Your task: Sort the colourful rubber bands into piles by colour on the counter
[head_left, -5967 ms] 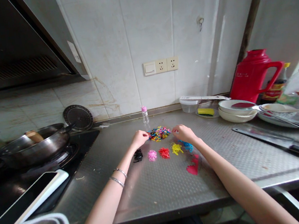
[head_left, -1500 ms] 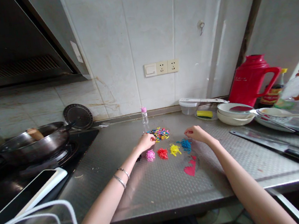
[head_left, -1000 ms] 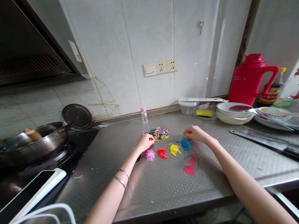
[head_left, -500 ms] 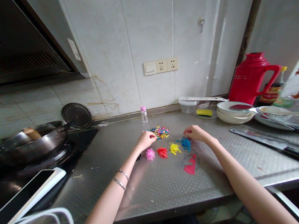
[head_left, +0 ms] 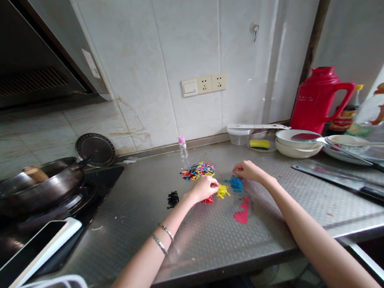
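My left hand [head_left: 205,188] is closed in a pinch beside the pile of yellow rubber bands [head_left: 223,191]; anything between its fingertips is too small to make out. It covers most of the red rubber bands [head_left: 207,200], and the pink pile is hidden. My right hand [head_left: 249,172] is pinched too, at the upper edge of the blue rubber bands [head_left: 236,184], and what it grips cannot be seen. Behind the left hand lies a mixed heap of coloured rubber bands [head_left: 197,170]. Black rubber bands [head_left: 173,199] sit left of that wrist.
A small pink-capped bottle [head_left: 183,148] stands behind the heap. Red torn paper [head_left: 242,214] lies in front of the blue pile. Bowls [head_left: 300,150], a knife [head_left: 332,176] and a red thermos [head_left: 318,102] are at right. A pan [head_left: 41,186] on the stove and a phone [head_left: 25,258] are at left.
My left hand has moved right and toward me, from the mixed heap to the yellow pile, uncovering the black pile and covering the pink one. My right hand has stayed by the blue pile.
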The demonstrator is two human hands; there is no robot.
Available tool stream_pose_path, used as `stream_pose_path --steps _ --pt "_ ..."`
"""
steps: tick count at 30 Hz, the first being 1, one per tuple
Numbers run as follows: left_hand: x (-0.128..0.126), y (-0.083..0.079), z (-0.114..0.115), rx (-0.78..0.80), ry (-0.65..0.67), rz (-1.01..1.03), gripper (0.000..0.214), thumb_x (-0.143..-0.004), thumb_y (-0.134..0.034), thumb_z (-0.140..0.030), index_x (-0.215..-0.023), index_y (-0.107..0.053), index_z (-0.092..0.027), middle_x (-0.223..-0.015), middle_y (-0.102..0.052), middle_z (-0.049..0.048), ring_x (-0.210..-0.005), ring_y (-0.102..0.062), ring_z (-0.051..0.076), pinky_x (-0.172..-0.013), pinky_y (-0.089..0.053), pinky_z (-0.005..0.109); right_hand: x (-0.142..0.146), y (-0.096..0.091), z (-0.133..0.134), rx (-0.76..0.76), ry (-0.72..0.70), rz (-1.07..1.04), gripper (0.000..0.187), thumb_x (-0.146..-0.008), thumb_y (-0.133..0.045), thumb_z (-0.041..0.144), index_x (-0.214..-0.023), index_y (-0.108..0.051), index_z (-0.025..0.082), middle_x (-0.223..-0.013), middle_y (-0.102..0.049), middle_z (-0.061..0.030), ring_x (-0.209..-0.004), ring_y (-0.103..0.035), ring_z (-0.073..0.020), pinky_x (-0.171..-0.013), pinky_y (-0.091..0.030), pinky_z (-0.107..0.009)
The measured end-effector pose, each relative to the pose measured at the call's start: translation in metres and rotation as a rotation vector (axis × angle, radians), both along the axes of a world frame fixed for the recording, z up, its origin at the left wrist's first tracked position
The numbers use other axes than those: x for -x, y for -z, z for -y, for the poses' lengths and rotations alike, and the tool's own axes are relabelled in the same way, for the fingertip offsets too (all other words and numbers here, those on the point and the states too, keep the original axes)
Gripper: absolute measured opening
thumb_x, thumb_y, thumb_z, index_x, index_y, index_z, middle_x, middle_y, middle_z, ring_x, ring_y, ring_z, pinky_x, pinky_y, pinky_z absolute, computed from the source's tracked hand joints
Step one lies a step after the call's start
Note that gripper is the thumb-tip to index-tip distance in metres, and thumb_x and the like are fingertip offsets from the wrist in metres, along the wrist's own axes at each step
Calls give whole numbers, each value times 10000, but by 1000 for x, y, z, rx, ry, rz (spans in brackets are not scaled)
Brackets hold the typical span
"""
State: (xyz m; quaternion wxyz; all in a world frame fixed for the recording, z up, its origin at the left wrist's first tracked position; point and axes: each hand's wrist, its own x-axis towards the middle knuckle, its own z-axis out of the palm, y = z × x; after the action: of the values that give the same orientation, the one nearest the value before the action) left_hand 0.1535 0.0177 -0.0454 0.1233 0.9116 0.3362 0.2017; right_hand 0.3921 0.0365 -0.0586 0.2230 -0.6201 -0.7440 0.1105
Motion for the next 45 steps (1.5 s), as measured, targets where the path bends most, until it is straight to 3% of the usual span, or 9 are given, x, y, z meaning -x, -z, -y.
stream_pose_path --steps 5,8,12,15,19,28,38,45 --pt "8 -2 -11 16 6 78 220 -726 -552 -275 -839 -697 -153 -714 -659 37 -602 -538 120 -581 -368 211 -1 1 -2 -5 -11 10 265 -670 -480 209 -806 -702 160 -680 -673 -43 -631 -585 -129 -571 -392 -186" --pt "26 -4 -26 23 -18 183 226 -739 -538 -289 -798 -697 -141 -716 -661 41 -620 -537 122 -599 -365 215 -2 3 -3 -19 -12 24 257 -672 -482 208 -796 -703 166 -690 -675 -42 -646 -590 -129 -571 -388 -182" --pt "68 -2 -51 68 -186 316 313 -756 -500 -353 -720 -692 -108 -664 -648 42 -592 -522 124 -569 -348 219 -1 6 -4 -38 -17 26 244 -675 -499 227 -790 -705 166 -700 -676 -44 -653 -590 -132 -565 -386 -181" --pt "101 4 -68 103 -360 369 421 -762 -456 -432 -636 -673 -93 -508 -572 21 -499 -467 114 -506 -304 221 2 6 -2 -41 -24 15 245 -690 -499 255 -789 -704 164 -668 -669 -38 -608 -582 -122 -536 -378 -178" --pt "125 15 -81 150 -475 457 390 -740 -461 -420 -639 -666 -104 -495 -553 14 -494 -467 109 -518 -314 219 5 8 -1 -86 -9 -4 250 -713 -493 277 -793 -705 171 -664 -667 -35 -594 -576 -115 -528 -377 -173" --pt "122 20 -80 205 -493 425 365 -722 -457 -402 -617 -656 -114 -468 -524 4 -469 -447 107 -517 -305 225 24 9 -12 -232 -93 -144 254 -704 -504 204 -866 -692 156 -792 -678 -55 -646 -578 -129 -618 -432 -206" --pt "117 18 -77 200 -461 398 371 -733 -447 -401 -578 -634 -120 -490 -548 20 -517 -503 130 -533 -332 230 54 13 -48 -118 -184 -126 384 -649 -510 97 -1006 -636 163 -843 -680 -31 -709 -586 -122 -652 -432 -185" --pt "113 12 -73 196 -433 390 375 -736 -459 -402 -597 -645 -108 -480 -540 15 -478 -466 112 -507 -305 223 67 18 -51 -103 -181 -78 440 -684 -493 105 -1102 -595 199 -816 -667 -30 -694 -577 -119 -640 -416 -186"
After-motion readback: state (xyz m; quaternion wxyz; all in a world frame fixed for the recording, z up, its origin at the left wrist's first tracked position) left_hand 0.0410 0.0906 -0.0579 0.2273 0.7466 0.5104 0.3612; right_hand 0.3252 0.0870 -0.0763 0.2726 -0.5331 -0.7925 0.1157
